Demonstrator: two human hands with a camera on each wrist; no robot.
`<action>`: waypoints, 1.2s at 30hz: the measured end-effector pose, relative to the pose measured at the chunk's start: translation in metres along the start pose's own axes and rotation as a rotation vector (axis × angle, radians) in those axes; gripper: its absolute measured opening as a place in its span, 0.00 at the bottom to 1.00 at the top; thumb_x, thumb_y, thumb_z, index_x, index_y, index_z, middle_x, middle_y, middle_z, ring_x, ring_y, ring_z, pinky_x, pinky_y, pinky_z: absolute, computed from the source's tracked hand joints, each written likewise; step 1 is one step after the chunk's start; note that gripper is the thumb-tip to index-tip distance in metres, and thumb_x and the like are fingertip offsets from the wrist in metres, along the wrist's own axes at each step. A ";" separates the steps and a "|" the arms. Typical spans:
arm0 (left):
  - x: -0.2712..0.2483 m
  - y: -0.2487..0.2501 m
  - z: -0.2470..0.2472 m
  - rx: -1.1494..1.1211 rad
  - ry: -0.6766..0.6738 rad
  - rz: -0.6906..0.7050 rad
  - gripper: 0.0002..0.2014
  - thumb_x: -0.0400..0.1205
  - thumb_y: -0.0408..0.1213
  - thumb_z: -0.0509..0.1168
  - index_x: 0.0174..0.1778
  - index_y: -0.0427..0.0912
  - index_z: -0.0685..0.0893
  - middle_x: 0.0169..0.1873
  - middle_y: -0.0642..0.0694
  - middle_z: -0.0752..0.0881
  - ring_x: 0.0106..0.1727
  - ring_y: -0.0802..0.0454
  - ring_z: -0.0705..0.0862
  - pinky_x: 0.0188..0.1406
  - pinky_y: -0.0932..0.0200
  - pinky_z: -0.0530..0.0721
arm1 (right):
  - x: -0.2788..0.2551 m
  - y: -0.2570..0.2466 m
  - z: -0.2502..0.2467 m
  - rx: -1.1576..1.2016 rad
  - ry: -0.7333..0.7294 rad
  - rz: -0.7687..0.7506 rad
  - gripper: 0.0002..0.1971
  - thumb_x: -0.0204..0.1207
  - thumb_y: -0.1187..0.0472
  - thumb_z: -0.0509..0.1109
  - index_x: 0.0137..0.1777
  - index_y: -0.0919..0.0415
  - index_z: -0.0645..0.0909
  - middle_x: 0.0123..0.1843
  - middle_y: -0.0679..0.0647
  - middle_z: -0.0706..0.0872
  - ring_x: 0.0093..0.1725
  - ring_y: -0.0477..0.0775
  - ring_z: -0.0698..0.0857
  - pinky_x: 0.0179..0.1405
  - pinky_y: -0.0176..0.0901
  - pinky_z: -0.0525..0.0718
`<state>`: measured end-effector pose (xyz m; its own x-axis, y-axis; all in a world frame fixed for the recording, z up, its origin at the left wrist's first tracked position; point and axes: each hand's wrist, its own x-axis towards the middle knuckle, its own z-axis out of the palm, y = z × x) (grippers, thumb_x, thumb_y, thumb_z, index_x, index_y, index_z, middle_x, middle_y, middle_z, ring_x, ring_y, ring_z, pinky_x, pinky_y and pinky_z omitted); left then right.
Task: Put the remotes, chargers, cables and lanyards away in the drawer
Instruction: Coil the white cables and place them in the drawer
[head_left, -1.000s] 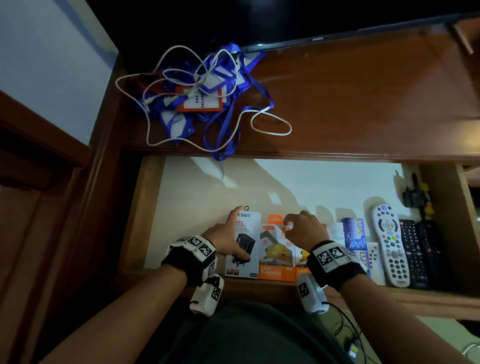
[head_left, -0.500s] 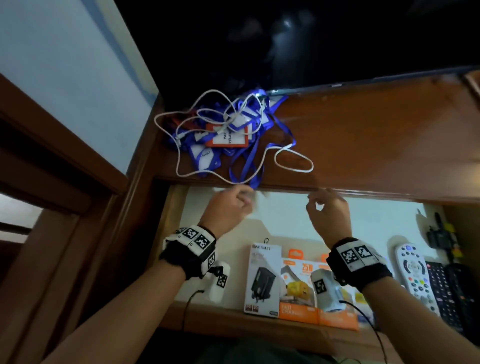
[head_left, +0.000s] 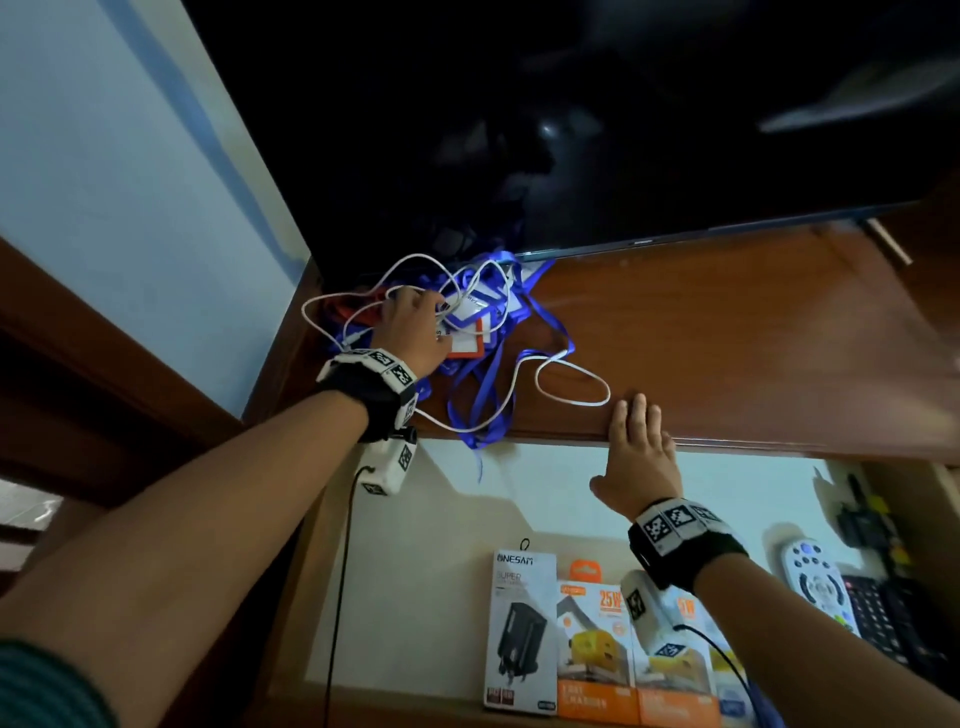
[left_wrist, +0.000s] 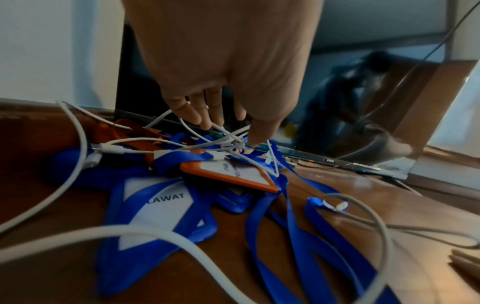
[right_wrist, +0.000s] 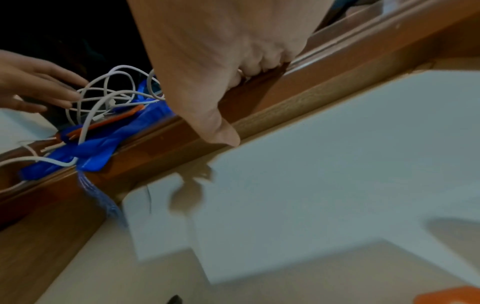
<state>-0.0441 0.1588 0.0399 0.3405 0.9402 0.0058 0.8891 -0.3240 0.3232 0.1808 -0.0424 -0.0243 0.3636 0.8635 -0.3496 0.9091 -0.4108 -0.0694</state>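
Note:
A tangle of blue lanyards (head_left: 483, 384) with badge holders (left_wrist: 161, 205), an orange-framed badge (left_wrist: 228, 174) and white cables (head_left: 571, 384) lies on the brown desktop (head_left: 727, 338), at its left end. My left hand (head_left: 426, 312) reaches into the tangle, and its straight fingers (left_wrist: 207, 115) touch the white cables (left_wrist: 78, 164). My right hand (head_left: 636, 415) rests on the desktop's front edge, with fingers on top and thumb (right_wrist: 221, 131) below. In the open drawer (head_left: 441, 545) lie charger boxes (head_left: 522, 629) and remotes (head_left: 818, 582).
A dark TV screen (head_left: 571, 130) stands just behind the pile. A pale wall (head_left: 130, 182) and a wooden side panel close off the left. One blue strap (right_wrist: 98, 195) hangs over the desk edge into the drawer. Black remotes (head_left: 883, 618) fill the drawer's right end.
Both hands rose out of the drawer. The left moved up and back onto the lanyard pile. The right came to rest on the desktop edge. The view tilted upward.

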 end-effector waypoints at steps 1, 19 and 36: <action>0.002 0.002 0.002 0.017 0.017 -0.005 0.22 0.78 0.39 0.67 0.69 0.42 0.75 0.66 0.36 0.71 0.70 0.35 0.69 0.68 0.44 0.73 | -0.001 0.001 -0.002 -0.004 -0.016 -0.007 0.50 0.73 0.52 0.67 0.83 0.63 0.35 0.84 0.62 0.32 0.84 0.64 0.37 0.82 0.56 0.48; 0.027 0.070 -0.160 -0.773 0.226 0.042 0.02 0.87 0.39 0.55 0.51 0.47 0.72 0.33 0.47 0.88 0.16 0.59 0.75 0.21 0.63 0.73 | 0.011 0.006 -0.035 0.013 -0.080 -0.042 0.44 0.68 0.44 0.69 0.80 0.63 0.56 0.82 0.62 0.55 0.78 0.65 0.61 0.68 0.56 0.73; -0.049 0.129 -0.226 -1.006 0.064 0.258 0.09 0.89 0.40 0.52 0.58 0.41 0.74 0.25 0.47 0.77 0.19 0.57 0.64 0.24 0.62 0.63 | 0.027 -0.089 -0.185 0.630 0.178 -0.559 0.46 0.64 0.53 0.82 0.80 0.52 0.63 0.78 0.57 0.70 0.76 0.55 0.70 0.70 0.40 0.68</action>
<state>-0.0153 0.0948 0.2955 0.4410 0.8682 0.2276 0.1154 -0.3063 0.9449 0.1476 0.0713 0.1450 -0.0298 0.9988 0.0384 0.7004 0.0483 -0.7121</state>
